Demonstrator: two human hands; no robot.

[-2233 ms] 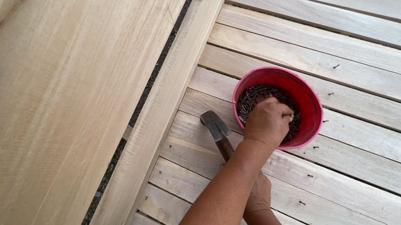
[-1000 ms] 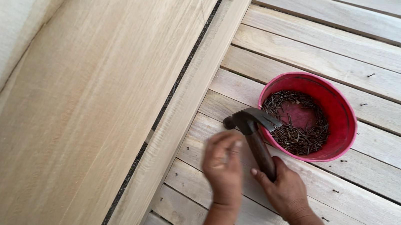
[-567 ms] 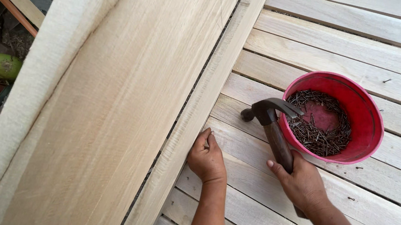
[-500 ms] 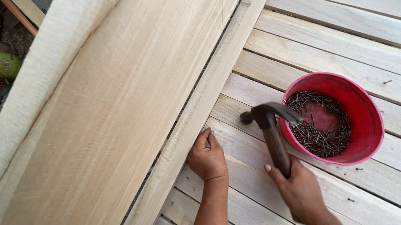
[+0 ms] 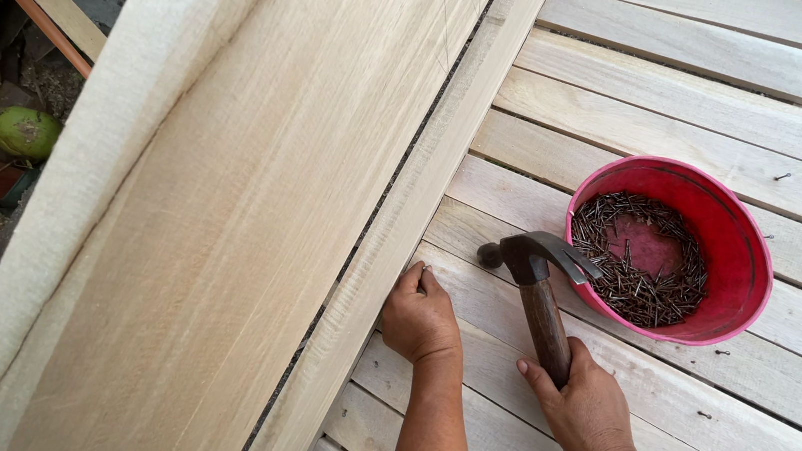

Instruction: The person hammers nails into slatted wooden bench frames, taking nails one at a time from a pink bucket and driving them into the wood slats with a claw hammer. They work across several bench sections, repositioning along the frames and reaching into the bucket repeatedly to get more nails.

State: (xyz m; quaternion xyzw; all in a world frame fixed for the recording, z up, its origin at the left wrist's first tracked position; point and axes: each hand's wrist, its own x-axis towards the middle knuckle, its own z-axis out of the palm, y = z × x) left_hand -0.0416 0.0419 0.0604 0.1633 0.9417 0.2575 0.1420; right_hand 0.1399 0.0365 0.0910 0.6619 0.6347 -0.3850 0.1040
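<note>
- Hammer [image 5: 539,292] in the right hand [image 5: 586,410]: the fingers are wrapped closed around the lower part of the dark wooden handle, and the metal head hangs just above the slats, close beside the pink bowl [image 5: 744,265].
- Left hand [image 5: 419,313] is curled nearly shut, fingertips pinched together against the long narrow board [image 5: 423,208] where it meets the pale slats [image 5: 696,108]. It looks to be pinching something small there, likely a nail, but the object itself is too small to make out.
- The bowl sits on the slats to the right of the hammer head, holding a loose heap of dark nails [image 5: 632,272] around a bare pink centre.
- 1 wide, pale plank [image 5: 221,215] fills the left half of the view, tilted across the frame, with a narrow dark gap between it and the narrow board.
- Judged risks: the hammer head is near the left fingertips, so a strike landing off line could catch the fingers; the cause would be the pinch sitting right at the point of impact.
- The claw end nearly overlaps the bowl's rim, so a wide backswing could clip it and spill nails through the gaps between slats.
- A glancing blow near the board's edge could split the thin wood.
</note>
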